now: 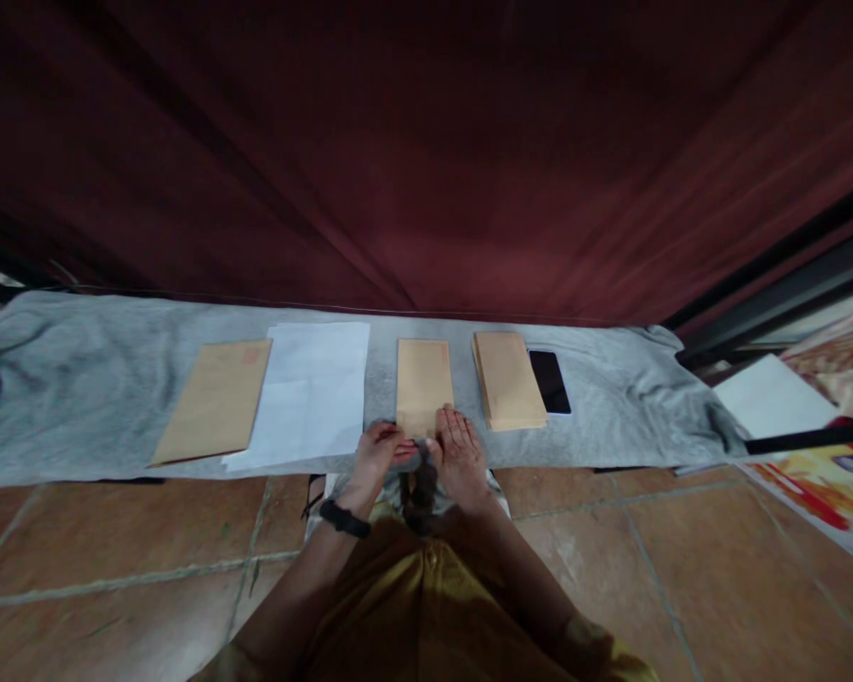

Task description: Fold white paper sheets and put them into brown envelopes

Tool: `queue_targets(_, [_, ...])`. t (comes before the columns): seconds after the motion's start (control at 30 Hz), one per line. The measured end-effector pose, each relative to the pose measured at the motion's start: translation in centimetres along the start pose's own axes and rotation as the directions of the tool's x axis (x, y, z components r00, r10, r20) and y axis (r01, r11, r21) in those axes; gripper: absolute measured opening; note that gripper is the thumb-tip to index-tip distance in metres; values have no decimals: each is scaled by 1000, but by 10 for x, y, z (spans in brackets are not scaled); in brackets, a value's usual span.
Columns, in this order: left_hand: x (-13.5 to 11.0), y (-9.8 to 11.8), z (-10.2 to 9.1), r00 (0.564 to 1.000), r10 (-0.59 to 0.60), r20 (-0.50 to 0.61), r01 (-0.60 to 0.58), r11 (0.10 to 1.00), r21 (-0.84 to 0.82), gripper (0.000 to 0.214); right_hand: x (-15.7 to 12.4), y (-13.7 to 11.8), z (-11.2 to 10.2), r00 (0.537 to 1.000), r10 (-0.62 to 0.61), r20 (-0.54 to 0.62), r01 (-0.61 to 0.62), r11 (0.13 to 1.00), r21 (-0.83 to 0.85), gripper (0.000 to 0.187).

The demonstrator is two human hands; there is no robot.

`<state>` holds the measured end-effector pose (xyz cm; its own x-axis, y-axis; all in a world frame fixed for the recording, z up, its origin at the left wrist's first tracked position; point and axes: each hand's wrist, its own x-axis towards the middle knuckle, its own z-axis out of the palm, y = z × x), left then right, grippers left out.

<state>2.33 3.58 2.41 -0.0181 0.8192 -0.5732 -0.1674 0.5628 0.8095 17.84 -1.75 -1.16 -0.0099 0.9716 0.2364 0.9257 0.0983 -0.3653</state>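
At envelope (425,379), near edge — left hand (375,457): fingers half-curled, grip unclear | right hand (462,464): fingers outstretched, gripping nothing

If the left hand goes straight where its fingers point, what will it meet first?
Likely the middle envelope, whose near end it seems to touch, then the right hand; depth is unclear.

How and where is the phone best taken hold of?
The phone is probably best gripped by its right long edge, coming from the right with the right hand: it lies flat, left edge close beside the stacked envelopes, while its right edge borders only cloth.
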Motion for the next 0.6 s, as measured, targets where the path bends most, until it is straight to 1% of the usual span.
queue_targets(0.1, [2, 1, 0, 1000, -16, -4, 16, 1000, 9, 21, 5, 7, -6, 1000, 21, 10, -22, 999, 23, 53])
queue_targets(0.17, [3, 2, 0, 1000, -26, -1, 26, 1000, 15, 21, 14, 10, -11, 999, 16, 31, -17, 999, 42, 51])
queue_targets(0.23, [3, 3, -1, 999, -33, 6, 33, 999, 20, 21, 27, 12, -15, 998, -27, 56, 24, 998, 65, 51])
queue_targets(0.3, [2, 3, -2, 999, -36, 12, 36, 999, 21, 22, 40, 12, -15, 992, -100, 76, 93, 992, 84, 51])
queue_targets(0.4, [1, 2, -3, 999, -29, 14, 28, 1000, 13, 25, 56, 13, -6, 981, -166, 100, 160, 985, 67, 52])
queue_targets(0.5, [1, 1, -3, 1000, -24, 4, 24, 1000, 6, 27, 67, 17, 7, 979, -172, 109, 172, 985, 12, 54])
queue_targets(0.6, [1, 1, -4, 1000, -28, 5, 28, 1000, 5, 26, 78, 22, 15, 983, -161, 94, 162, 987, -5, 55])
